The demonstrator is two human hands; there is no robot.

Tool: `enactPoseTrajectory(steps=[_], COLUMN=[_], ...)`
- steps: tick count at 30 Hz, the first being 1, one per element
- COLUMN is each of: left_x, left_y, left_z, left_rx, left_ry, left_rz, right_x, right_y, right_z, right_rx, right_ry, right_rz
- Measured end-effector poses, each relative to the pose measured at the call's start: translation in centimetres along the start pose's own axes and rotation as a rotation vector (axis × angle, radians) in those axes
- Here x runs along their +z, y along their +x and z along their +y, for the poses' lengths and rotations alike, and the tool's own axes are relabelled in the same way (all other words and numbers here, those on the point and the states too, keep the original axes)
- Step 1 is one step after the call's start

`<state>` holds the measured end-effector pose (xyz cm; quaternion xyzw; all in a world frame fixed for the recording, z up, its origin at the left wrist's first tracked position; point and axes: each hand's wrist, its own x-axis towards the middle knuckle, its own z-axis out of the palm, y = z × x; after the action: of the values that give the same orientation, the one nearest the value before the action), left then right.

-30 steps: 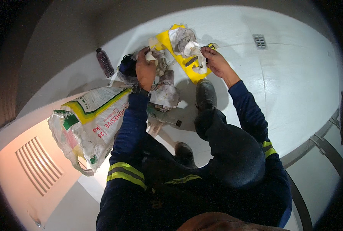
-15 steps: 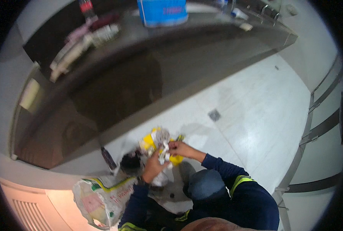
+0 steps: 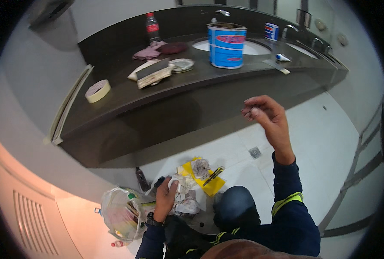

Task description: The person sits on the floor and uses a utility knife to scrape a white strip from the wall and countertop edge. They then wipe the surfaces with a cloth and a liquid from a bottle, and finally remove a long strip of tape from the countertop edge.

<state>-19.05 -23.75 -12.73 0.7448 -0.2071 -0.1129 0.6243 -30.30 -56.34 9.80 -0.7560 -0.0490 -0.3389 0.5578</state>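
Observation:
My right hand (image 3: 265, 115) is raised toward the dark countertop (image 3: 127, 97), its fingers pinched together on something small that I cannot make out. My left hand (image 3: 166, 196) rests low on a heap of crumpled paper and rags (image 3: 185, 203) on the floor. Beside that heap lies a yellow sheet (image 3: 209, 186) with a utility knife (image 3: 213, 175) and a crumpled wad on it. My knee (image 3: 237, 209) in dark trousers is bent just right of the heap.
On the counter stand a large blue and white paint can (image 3: 226, 45), a roll of tape (image 3: 98, 90), a plastic bottle (image 3: 152, 28), rags, a sanding block and a small can. A sack (image 3: 123, 213) of rubbish lies at the left on the floor. A floor drain (image 3: 255, 152) is near the counter base.
The view has swung up from the floor to the counter. My right hand has left the yellow sheet and risen toward the counter. My left hand stays on the paper heap.

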Motion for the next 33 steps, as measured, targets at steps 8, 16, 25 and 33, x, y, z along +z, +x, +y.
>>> enactPoseTrajectory(steps=[8,16,25,33], left_x=[-9.7,-11.8,-11.1,-12.2], left_y=[3.0,19.5,22.4,21.0], left_z=[13.9,28.4,25.6,26.1], left_rx=[0.745,0.855,0.79,0.761], left_ry=[0.364,0.702,0.509,0.556], left_rz=[0.542,0.627,0.397,0.426], right_x=[6.9,12.8,15.2,21.9], right_y=[7.4,41.4,59.2,62.9], right_z=[-4.8,-4.7,7.2,14.3], right_rx=[-0.204,-0.405,-0.5,-0.041], right_ry=[-0.209,-0.646,-1.049,-0.918], right_rz=[-0.05,0.14,0.058,-0.2])
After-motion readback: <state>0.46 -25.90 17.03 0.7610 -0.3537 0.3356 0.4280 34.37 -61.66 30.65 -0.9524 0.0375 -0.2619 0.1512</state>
